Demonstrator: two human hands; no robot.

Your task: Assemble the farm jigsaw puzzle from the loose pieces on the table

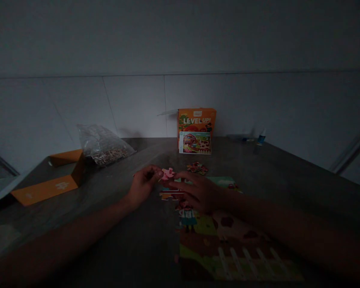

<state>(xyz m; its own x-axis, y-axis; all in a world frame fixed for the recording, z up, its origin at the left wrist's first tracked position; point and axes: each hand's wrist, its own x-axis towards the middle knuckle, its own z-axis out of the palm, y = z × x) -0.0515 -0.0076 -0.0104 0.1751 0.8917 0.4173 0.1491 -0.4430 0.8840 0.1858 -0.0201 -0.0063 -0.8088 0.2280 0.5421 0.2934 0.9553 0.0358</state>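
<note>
My left hand [144, 182] pinches a pink jigsaw piece [168, 174] between thumb and fingers, above the table. Close by its right side is my right hand [199, 190], fingers stretched and apart; I cannot tell whether a fingertip touches the piece. Below my right hand lies a partly joined jigsaw puzzle [210, 240] with a cow, a white fence and a figure in a blue-green skirt. A joined strip of pieces [169, 195] sticks out at its upper left, partly hidden by my right hand. Several loose pieces [197, 167] are heaped just beyond.
Against the wall stands an orange "LEVEL UP!" box [196, 116], with a picture card [195, 143] leaning on it. At left are an open orange box part [48, 190] and a clear plastic bag [100, 146] of small contents. A small bottle [261, 138] stands at back right.
</note>
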